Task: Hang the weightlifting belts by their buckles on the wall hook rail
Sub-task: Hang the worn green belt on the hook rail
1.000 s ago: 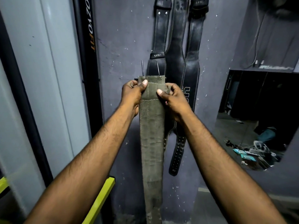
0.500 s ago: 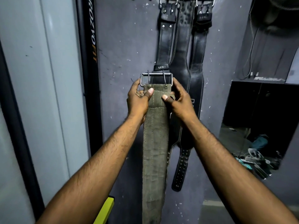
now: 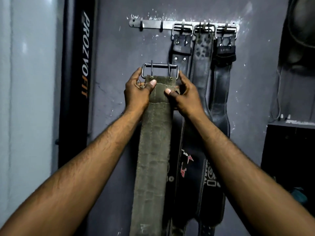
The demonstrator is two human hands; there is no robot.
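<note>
Left hand [image 3: 136, 92] & right hand [image 3: 185, 97] both grip the top end of the green belt [image 3: 153, 142], w/ its buckle [image 3: 160, 66] up, below the hook rail [image 3: 153, 24], just left of 3 black belts [image 3: 202, 65] hanging there.

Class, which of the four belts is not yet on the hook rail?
The olive-green belt, gripped by left hand and right hand; three black belts hang on the hook rail.
</note>
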